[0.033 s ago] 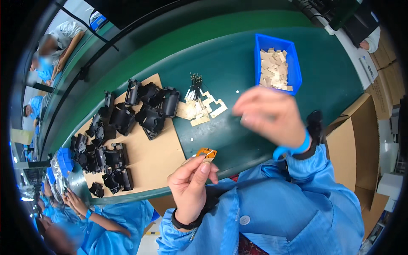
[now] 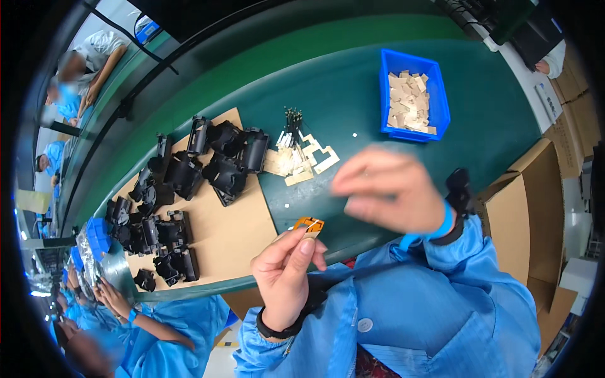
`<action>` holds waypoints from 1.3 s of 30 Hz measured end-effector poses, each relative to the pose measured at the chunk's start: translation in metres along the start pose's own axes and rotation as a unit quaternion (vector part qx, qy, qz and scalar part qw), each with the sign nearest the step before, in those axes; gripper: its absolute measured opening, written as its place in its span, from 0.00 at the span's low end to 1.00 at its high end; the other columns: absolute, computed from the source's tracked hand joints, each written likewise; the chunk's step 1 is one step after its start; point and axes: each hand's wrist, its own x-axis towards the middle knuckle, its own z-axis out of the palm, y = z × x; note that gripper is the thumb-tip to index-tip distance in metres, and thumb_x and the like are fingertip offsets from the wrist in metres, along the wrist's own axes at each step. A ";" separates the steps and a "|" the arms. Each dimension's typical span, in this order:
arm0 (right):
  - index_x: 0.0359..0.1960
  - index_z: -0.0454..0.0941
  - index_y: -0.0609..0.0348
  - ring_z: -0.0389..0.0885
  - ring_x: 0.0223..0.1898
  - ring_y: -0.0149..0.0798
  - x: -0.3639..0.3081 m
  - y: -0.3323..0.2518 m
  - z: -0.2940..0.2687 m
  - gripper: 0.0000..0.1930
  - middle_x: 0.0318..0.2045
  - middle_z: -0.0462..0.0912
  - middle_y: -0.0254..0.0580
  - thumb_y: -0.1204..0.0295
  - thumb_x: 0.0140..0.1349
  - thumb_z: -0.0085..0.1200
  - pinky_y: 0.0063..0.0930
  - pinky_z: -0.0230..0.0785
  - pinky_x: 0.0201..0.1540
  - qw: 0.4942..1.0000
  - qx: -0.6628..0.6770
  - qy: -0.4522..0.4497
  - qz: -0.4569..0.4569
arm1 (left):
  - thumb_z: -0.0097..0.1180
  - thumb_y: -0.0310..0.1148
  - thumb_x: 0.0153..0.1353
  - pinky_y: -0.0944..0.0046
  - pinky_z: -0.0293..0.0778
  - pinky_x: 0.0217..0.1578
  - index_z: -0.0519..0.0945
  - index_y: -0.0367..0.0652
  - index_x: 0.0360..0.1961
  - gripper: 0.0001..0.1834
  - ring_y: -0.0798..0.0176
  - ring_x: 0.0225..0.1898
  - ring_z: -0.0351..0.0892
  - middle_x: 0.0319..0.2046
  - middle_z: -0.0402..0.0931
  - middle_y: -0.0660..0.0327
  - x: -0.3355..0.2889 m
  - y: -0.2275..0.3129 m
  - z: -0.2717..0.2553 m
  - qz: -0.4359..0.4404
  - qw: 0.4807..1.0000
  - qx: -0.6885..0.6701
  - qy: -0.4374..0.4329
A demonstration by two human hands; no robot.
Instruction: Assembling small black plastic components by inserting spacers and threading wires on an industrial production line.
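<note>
My left hand (image 2: 285, 255) is closed near the table's front edge, pinching a small orange flexible circuit (image 2: 310, 223) between thumb and fingers. A pale strip lies across this piece, and its lower part is hidden by my fingertips. To the right, my right hand (image 2: 387, 192) hovers over the table, blurred by motion. A gap shows between its thumb and forefinger, and I see nothing held there. Beyond both hands lies a heap of pale flat pieces (image 2: 291, 162) with thin black wires (image 2: 292, 120) at its far end.
Several black plastic housings (image 2: 184, 175) stand on a cardboard sheet (image 2: 242, 217) at left. A blue bin (image 2: 446, 104) of tan pieces (image 2: 408, 101) is at the far right of the green table (image 2: 343, 72). A cardboard box (image 2: 517, 220) stands at right; co-workers sit at left.
My right hand has moved slightly left and down, toward my left hand. My left hand keeps its hold on the orange flexible circuit; the view has shifted a little.
</note>
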 end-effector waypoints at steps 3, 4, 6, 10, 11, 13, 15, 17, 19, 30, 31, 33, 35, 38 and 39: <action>0.37 0.77 0.66 0.76 0.37 0.44 -0.005 -0.008 0.034 0.13 0.37 0.78 0.48 0.76 0.49 0.58 0.33 0.66 0.42 0.995 0.100 -0.023 0.004 | 0.51 0.22 0.58 0.69 0.72 0.26 0.75 0.32 0.43 0.11 0.64 0.24 0.75 0.31 0.76 0.50 -0.002 -0.001 0.003 0.007 1.000 0.003 0.010; 0.37 0.77 0.66 0.76 0.37 0.44 -0.005 -0.009 0.040 0.12 0.37 0.78 0.48 0.76 0.49 0.58 0.32 0.66 0.41 0.994 0.109 0.000 0.003 | 0.50 0.23 0.59 0.69 0.72 0.26 0.75 0.32 0.44 0.11 0.64 0.24 0.75 0.32 0.76 0.51 -0.003 0.000 0.003 0.003 1.000 0.012 0.022; 0.36 0.77 0.67 0.77 0.36 0.44 -0.005 -0.007 0.048 0.11 0.37 0.78 0.48 0.77 0.49 0.57 0.32 0.67 0.40 0.993 0.120 0.024 0.002 | 0.51 0.23 0.59 0.69 0.72 0.26 0.74 0.32 0.43 0.11 0.64 0.24 0.75 0.33 0.76 0.51 -0.005 -0.002 0.000 0.000 1.000 0.003 0.021; 0.34 0.78 0.67 0.77 0.34 0.43 -0.005 -0.004 0.053 0.10 0.36 0.78 0.46 0.78 0.48 0.56 0.31 0.68 0.36 0.995 0.046 0.049 -0.077 | 0.51 0.23 0.58 0.70 0.73 0.27 0.74 0.31 0.42 0.10 0.66 0.25 0.75 0.35 0.76 0.53 -0.004 -0.001 -0.002 -0.033 0.999 0.032 0.012; 0.33 0.78 0.66 0.77 0.34 0.43 -0.003 -0.003 0.052 0.10 0.35 0.78 0.45 0.79 0.47 0.56 0.31 0.68 0.35 0.994 0.018 0.058 -0.087 | 0.51 0.23 0.58 0.70 0.73 0.27 0.74 0.31 0.42 0.10 0.66 0.25 0.75 0.35 0.76 0.53 -0.004 0.000 0.001 -0.034 0.999 0.034 0.012; 0.33 0.78 0.65 0.76 0.34 0.42 0.000 -0.004 0.051 0.10 0.34 0.78 0.44 0.79 0.45 0.56 0.31 0.67 0.35 0.990 -0.039 0.083 -0.104 | 0.52 0.23 0.58 0.71 0.73 0.26 0.74 0.30 0.39 0.08 0.68 0.25 0.74 0.33 0.75 0.55 -0.004 0.003 0.007 0.003 0.988 0.113 0.102; 0.32 0.78 0.64 0.76 0.33 0.41 0.002 -0.005 0.052 0.11 0.33 0.78 0.43 0.78 0.43 0.56 0.31 0.67 0.34 0.982 -0.095 0.107 -0.119 | 0.52 0.23 0.58 0.71 0.73 0.26 0.75 0.29 0.38 0.08 0.69 0.25 0.74 0.32 0.74 0.56 -0.007 0.003 -0.003 0.028 0.986 0.137 0.091; 0.31 0.78 0.62 0.75 0.32 0.40 0.004 -0.010 0.055 0.11 0.32 0.78 0.41 0.76 0.41 0.56 0.31 0.66 0.33 0.961 -0.191 0.110 -0.168 | 0.52 0.22 0.58 0.72 0.73 0.26 0.75 0.29 0.37 0.07 0.70 0.25 0.74 0.31 0.74 0.57 -0.010 0.005 -0.003 0.056 0.982 0.160 0.082; 0.31 0.79 0.60 0.75 0.32 0.38 0.003 -0.011 0.059 0.11 0.32 0.78 0.39 0.73 0.42 0.55 0.32 0.66 0.34 0.955 -0.210 0.111 -0.178 | 0.52 0.23 0.57 0.72 0.72 0.24 0.75 0.28 0.35 0.07 0.70 0.23 0.73 0.28 0.73 0.57 -0.010 0.009 0.002 0.071 0.980 0.173 0.073; 0.38 0.77 0.59 0.74 0.37 0.39 0.008 -0.014 0.048 0.19 0.38 0.76 0.41 0.68 0.41 0.60 0.36 0.63 0.41 0.984 -0.116 0.025 -0.134 | 0.52 0.23 0.57 0.72 0.71 0.22 0.75 0.30 0.32 0.05 0.70 0.21 0.72 0.23 0.75 0.58 -0.007 0.008 -0.002 0.043 0.988 0.085 0.119; 0.38 0.77 0.59 0.74 0.37 0.39 0.009 -0.014 0.046 0.19 0.38 0.76 0.41 0.68 0.41 0.60 0.36 0.63 0.41 0.984 -0.116 0.025 -0.134 | 0.52 0.23 0.57 0.72 0.70 0.22 0.75 0.30 0.32 0.05 0.70 0.21 0.72 0.23 0.75 0.58 -0.007 0.009 -0.002 0.045 0.988 0.089 0.117; 0.41 0.75 0.61 0.73 0.39 0.43 0.012 -0.012 0.042 0.21 0.39 0.75 0.44 0.66 0.43 0.62 0.34 0.64 0.41 0.997 -0.036 0.038 -0.057 | 0.53 0.23 0.57 0.73 0.70 0.22 0.75 0.31 0.31 0.04 0.71 0.21 0.72 0.23 0.74 0.59 -0.008 0.010 -0.004 0.044 0.987 0.104 0.114; 0.38 0.76 0.62 0.74 0.36 0.41 0.013 -0.006 0.041 0.16 0.34 0.76 0.42 0.68 0.48 0.60 0.30 0.65 0.39 0.999 0.000 0.032 -0.029 | 0.53 0.23 0.57 0.74 0.70 0.22 0.75 0.31 0.31 0.04 0.72 0.21 0.72 0.23 0.74 0.59 -0.009 0.009 -0.006 0.044 0.986 0.120 0.110; 0.32 0.77 0.61 0.73 0.29 0.28 0.014 -0.001 0.040 0.09 0.27 0.77 0.35 0.71 0.51 0.59 0.22 0.66 0.34 0.980 0.141 -0.083 0.111 | 0.54 0.21 0.55 0.76 0.69 0.22 0.74 0.31 0.31 0.04 0.73 0.21 0.72 0.24 0.73 0.60 -0.009 0.008 -0.007 0.058 0.981 0.156 0.100; 0.32 0.77 0.61 0.73 0.29 0.28 0.014 -0.001 0.041 0.09 0.27 0.77 0.35 0.71 0.51 0.59 0.22 0.66 0.34 0.980 0.141 -0.083 0.110 | 0.55 0.19 0.54 0.76 0.69 0.22 0.74 0.31 0.30 0.03 0.73 0.21 0.72 0.25 0.73 0.61 -0.009 0.007 -0.006 0.059 0.981 0.155 0.100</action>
